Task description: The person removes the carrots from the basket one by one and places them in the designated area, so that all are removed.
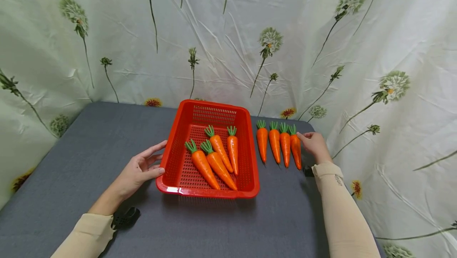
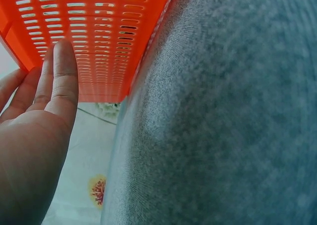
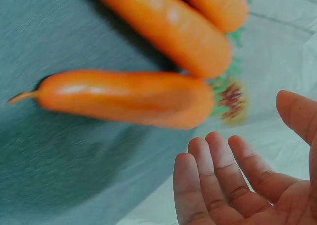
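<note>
Right hand [image 1: 315,145], fingers spread, should pinch the rightmost carrot [image 1: 295,149] without nudging its neighbour [image 1: 285,147]; left hand [image 1: 137,172], fingers extended, best lightly steadies the red basket [image 1: 210,193].

Showing solid red on basket [image 1: 207,193], orange on carrots [image 1: 262,143], bright green on tops [image 1: 261,124]. Displaying plain grey on table [image 1: 285,214]. Displaying off-white on curtain [image 1: 228,71], repeating green dandelions [image 1: 271,39] and red-yellow blooms [image 1: 153,102]. Showing cream on sleeves [image 1: 82,238], black on wrist devices [image 1: 125,219].
</note>
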Available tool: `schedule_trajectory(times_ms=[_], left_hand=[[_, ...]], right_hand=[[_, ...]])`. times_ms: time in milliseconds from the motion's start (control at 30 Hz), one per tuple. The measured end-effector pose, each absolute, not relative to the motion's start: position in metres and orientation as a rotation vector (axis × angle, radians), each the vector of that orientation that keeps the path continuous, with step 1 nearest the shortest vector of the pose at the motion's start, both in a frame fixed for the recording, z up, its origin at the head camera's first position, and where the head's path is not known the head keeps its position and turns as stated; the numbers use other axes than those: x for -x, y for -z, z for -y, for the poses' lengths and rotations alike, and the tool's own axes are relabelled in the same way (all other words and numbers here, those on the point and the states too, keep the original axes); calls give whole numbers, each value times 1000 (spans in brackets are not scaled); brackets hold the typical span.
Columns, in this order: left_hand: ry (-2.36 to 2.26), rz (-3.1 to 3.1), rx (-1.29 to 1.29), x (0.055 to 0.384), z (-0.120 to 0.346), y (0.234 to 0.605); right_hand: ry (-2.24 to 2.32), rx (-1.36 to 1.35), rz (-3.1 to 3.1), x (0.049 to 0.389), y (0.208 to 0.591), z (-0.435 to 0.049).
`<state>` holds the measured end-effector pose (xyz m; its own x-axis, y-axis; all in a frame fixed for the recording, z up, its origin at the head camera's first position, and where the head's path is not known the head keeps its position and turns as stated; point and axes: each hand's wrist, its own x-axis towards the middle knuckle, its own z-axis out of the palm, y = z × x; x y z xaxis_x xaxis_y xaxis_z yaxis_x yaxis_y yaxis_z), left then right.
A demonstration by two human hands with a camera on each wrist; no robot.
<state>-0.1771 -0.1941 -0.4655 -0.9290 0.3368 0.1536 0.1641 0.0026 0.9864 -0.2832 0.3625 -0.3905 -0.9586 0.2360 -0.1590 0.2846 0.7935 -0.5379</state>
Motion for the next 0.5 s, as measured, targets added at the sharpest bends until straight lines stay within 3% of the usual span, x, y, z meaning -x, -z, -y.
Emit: schedule_trajectory(times_ms=[233, 500], left_hand=[[-2077, -2110, -555, 178, 195, 466], [-2086, -2102, -565, 177, 195, 467]], right_hand=[[923, -373, -2893, 287, 368, -341], [1327, -295, -2682, 287, 348, -310]])
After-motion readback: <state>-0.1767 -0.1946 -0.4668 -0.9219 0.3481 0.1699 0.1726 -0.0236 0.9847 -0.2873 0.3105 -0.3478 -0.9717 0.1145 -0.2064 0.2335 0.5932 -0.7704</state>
